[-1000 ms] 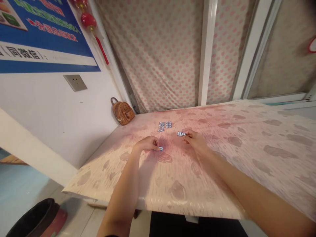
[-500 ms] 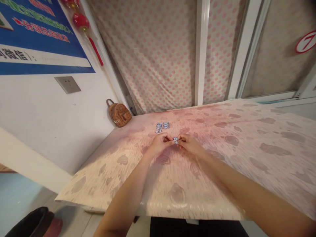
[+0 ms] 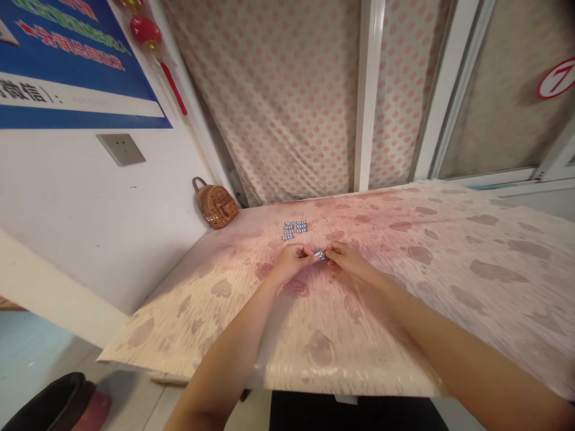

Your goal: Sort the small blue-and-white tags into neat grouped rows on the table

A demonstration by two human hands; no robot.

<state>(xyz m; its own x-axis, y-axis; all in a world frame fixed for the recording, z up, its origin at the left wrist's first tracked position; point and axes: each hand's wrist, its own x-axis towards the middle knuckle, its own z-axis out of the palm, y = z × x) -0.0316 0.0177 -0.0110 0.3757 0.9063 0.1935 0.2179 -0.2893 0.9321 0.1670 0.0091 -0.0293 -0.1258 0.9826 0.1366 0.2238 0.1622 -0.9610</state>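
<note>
Between my two hands, just above the table, is a small flat blue-and-white piece (image 3: 319, 255), too small for me to make out its kind. My left hand (image 3: 291, 261) pinches its left side between thumb and fingers. At its right side my right hand (image 3: 345, 258) has its fingertips closed on the edge. Just beyond my hands, several similar blue-and-white pieces lie on the table in two columns, a left column (image 3: 288, 231) and a shorter right column (image 3: 301, 226).
A patterned cover lies over the table (image 3: 215, 326). A small brown backpack-shaped bag (image 3: 217, 206) stands at the far left corner against the wall. Behind the table hangs a dotted curtain (image 3: 287, 108). A dark bin (image 3: 54, 404) stands on the floor at lower left.
The piece between my fingers has turned and now looks flatter and more slanted. My hands stay in nearly the same place, and the laid-out pieces keep their arrangement.
</note>
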